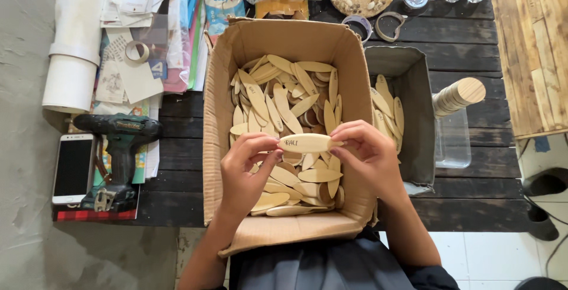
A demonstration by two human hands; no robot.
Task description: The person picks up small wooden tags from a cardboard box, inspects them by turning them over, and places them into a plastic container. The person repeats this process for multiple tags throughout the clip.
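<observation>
Both hands are over the open cardboard box (228,77), holding one small wooden oval (309,143) level between them. The left hand (245,169) pinches its left end with thumb and fingertips closed on it, and the right hand (367,154) has the other end in the same tight fingertip grip, so the piece hangs just above the heap of wooden pieces (284,98) that fills the box. There is dark lettering on the face of the held piece. The box sits on a dark plank surface (467,59), and pressed against its right side is a grey bin (414,118) with more of the same pale ovals standing on edge inside. Just right of the bin a stack of round wooden discs (458,96) leans over a clear plastic tub (452,142). Off to the left, well apart from the hands, a dark green cordless drill (121,148) lies beside a white phone (73,169), with a roll of white paper (74,47) above them.
</observation>
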